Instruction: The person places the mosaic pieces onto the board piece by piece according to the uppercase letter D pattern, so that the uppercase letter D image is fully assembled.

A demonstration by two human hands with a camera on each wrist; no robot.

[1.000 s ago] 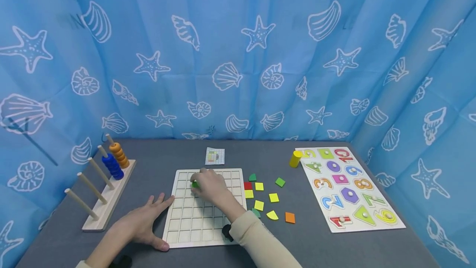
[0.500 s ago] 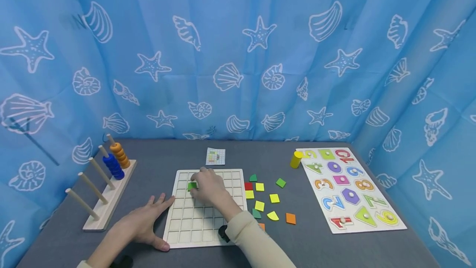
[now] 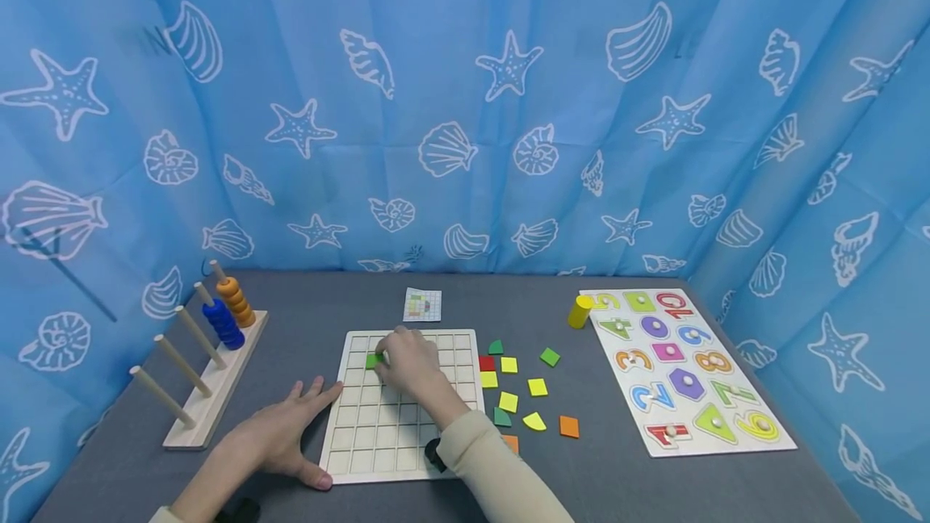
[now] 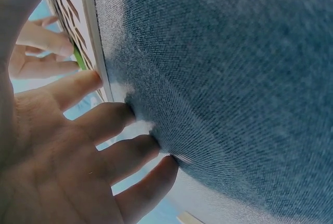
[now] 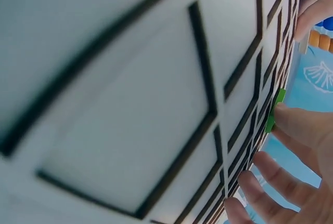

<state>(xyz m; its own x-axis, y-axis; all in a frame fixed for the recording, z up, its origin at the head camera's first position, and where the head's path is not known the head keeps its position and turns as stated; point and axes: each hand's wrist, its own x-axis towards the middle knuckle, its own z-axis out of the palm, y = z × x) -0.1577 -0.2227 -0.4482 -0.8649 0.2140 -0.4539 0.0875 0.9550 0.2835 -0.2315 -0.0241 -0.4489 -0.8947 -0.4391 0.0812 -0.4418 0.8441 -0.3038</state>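
Observation:
A white grid board point(image 3: 362, 458) lies on the grey table in the head view. On its upper left part sits a green square tile point(image 3: 373, 361). My right hand point(image 3: 410, 366) reaches over the board, its thumb and index finger at the tile's right edge. In the right wrist view the thumb presses the green tile point(image 5: 276, 110) while the other fingers point(image 5: 283, 177) extend close over the grid. My left hand point(image 3: 279, 434) lies spread at the board's left edge. Its fingertips touch the table cloth and the board's rim in the left wrist view.
Loose yellow, green, red and orange tiles point(image 3: 537, 387) lie right of the board. A pattern card point(image 3: 422, 305) is behind it. A wooden bead rack point(image 3: 214, 394) stands left. At the right are a yellow cylinder point(image 3: 580, 311) and a number puzzle point(image 3: 672, 378).
The green tile, mostly covered by the right fingers earlier, now lies in view on the grid. The right fingers shifted slightly about it. The left hand stayed in place.

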